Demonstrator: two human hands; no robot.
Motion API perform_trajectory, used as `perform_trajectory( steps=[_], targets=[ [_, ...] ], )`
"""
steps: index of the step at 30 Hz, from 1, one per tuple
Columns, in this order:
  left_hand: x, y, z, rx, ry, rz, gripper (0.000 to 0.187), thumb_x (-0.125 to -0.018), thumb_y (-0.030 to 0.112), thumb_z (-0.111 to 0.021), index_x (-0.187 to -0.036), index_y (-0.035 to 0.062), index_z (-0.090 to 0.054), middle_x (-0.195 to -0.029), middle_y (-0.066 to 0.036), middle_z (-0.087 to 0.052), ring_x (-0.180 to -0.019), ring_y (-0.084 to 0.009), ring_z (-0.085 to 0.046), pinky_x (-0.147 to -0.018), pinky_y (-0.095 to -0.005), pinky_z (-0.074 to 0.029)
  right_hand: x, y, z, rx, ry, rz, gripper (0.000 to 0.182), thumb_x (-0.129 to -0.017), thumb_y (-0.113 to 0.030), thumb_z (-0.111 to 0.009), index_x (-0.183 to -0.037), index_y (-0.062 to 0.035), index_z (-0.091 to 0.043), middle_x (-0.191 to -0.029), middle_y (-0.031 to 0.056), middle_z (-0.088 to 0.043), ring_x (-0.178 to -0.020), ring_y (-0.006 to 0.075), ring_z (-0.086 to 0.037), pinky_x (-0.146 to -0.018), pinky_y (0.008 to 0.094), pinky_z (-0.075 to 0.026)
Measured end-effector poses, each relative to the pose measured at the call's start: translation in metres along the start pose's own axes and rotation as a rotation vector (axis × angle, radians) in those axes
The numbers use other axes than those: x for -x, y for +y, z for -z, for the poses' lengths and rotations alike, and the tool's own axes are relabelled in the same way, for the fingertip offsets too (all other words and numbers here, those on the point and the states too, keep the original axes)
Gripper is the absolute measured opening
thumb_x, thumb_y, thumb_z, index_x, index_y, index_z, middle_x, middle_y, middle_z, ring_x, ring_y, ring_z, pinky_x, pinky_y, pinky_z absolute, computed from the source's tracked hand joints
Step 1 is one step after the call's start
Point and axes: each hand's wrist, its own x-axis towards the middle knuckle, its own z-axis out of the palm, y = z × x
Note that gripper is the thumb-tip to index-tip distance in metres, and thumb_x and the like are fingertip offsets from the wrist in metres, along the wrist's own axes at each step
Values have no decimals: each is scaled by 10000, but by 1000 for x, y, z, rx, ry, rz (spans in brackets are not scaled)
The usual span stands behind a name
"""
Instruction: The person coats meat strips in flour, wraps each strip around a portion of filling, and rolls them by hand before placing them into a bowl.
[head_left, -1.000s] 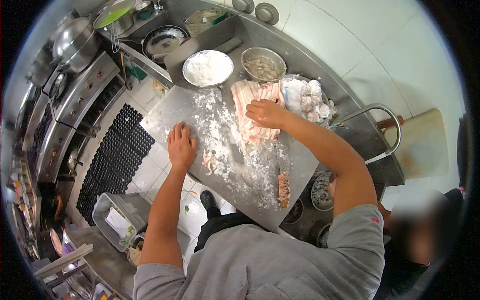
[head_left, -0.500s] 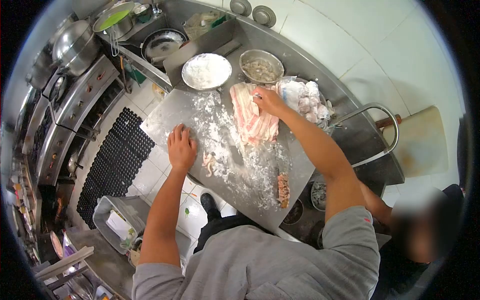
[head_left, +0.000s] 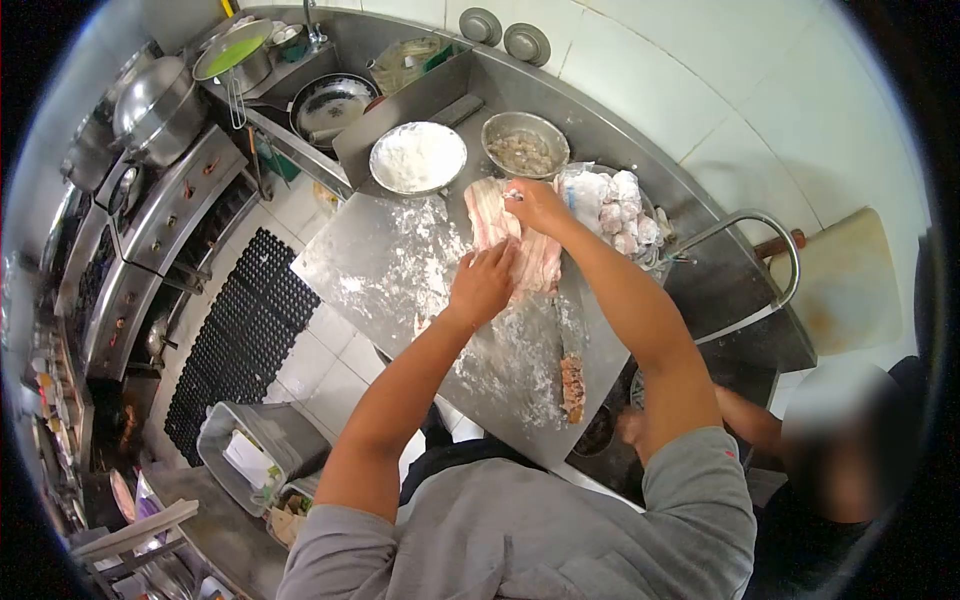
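A slab of pale pink, streaky raw meat strips (head_left: 487, 207) lies on the floured steel table (head_left: 335, 245). My left hand (head_left: 485, 283) rests on its lower left part, fingers stretched over the meat. At the upper edge my right hand (head_left: 540, 207) has its fingers pinched together, and a small whitish bit shows at their tips. What they grip is too small to name. A bowl of white flour (head_left: 418, 158) and a metal bowl with wet pieces (head_left: 525, 143) stand behind. To the right are floury chunks (head_left: 620, 210) on a plastic bag.
What looks like a knife with a textured brown handle (head_left: 572, 388) lies near the table's front. A curved metal rail (head_left: 795, 262) rises at right. Another person's forearm (head_left: 750, 418) reaches in there. A grey bin (head_left: 245, 450) and black mat (head_left: 240, 345) lie left.
My left hand has moved right from the table's left edge onto the meat. My right hand stays pinched at the upper part. The other person's hand now shows beside my right arm.
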Motion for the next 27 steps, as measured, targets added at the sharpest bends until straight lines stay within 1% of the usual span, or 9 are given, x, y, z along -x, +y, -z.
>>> perform_trajectory(
  steps=[2,6,8,11,14,17,20,23,27],
  targets=[
    [1,10,10,-9,54,0,433,-763,142,-562,-1188,72,-518,-1238,-87,-480,-1152,-224,-448,-980,-412,-335,-7,17,-8,99,166,212,292,-739,-242,-617,-933,-25,-638,-794,230,-633,-772,349,-630,-699,391,-491],
    [-9,11,13,-54,269,-103,531,-725,122,-598,-1234,63,-458,-1264,-117,-426,-1131,-278,-442,-939,-436,-356,-5,19,-9,96,-18,166,298,-735,-241,-619,-946,-32,-646,-840,222,-637,-823,344,-625,-744,394,-481],
    [-13,7,11,-99,276,-127,525,-721,124,-601,-1222,57,-460,-1252,-113,-436,-1114,-286,-445,-934,-433,-353,-7,24,-14,148,-65,189,300,-730,-243,-618,-945,-37,-651,-864,217,-638,-844,342,-622,-760,398,-477],
    [-13,-2,3,-101,217,-77,419,-735,129,-568,-1143,50,-520,-1207,-93,-479,-1134,-262,-438,-955,-424,-335,-11,30,-17,31,-190,42,320,-713,-260,-623,-945,-43,-655,-896,218,-635,-855,349,-619,-767,399,-477],
    [-7,-5,-2,-128,111,-14,352,-751,146,-543,-1089,51,-562,-1193,-72,-505,-1165,-242,-426,-975,-440,-311,-14,35,-24,86,-90,66,304,-719,-271,-621,-890,-21,-646,-792,201,-635,-748,308,-624,-692,381,-471],
    [-2,-2,-4,-200,99,-8,335,-761,167,-535,-1073,51,-575,-1200,-64,-512,-1182,-240,-416,-981,-469,-293,-15,24,-18,111,24,55,323,-707,-281,-631,-896,-19,-645,-786,203,-635,-738,303,-625,-689,379,-472],
    [-1,-2,-8,-220,65,4,339,-753,178,-555,-1073,69,-576,-1234,-53,-499,-1198,-243,-402,-977,-481,-293,-27,27,-9,42,207,58,328,-713,-289,-626,-900,-20,-645,-786,211,-632,-750,315,-625,-696,385,-472],
    [-4,0,-7,-202,-7,43,340,-759,175,-560,-1084,76,-568,-1263,-49,-483,-1215,-248,-389,-989,-491,-284,-36,10,20,-135,291,-68,358,-703,-296,-618,-930,-20,-646,-874,236,-633,-842,357,-618,-753,393,-472],
    [-5,2,-5,-192,27,26,347,-762,176,-545,-1086,53,-568,-1218,-68,-507,-1194,-252,-408,-991,-518,-265,-48,-5,57,-50,540,-20,386,-710,-310,-619,-955,-12,-631,-865,231,-635,-826,355,-621,-746,393,-472]
  ],
)
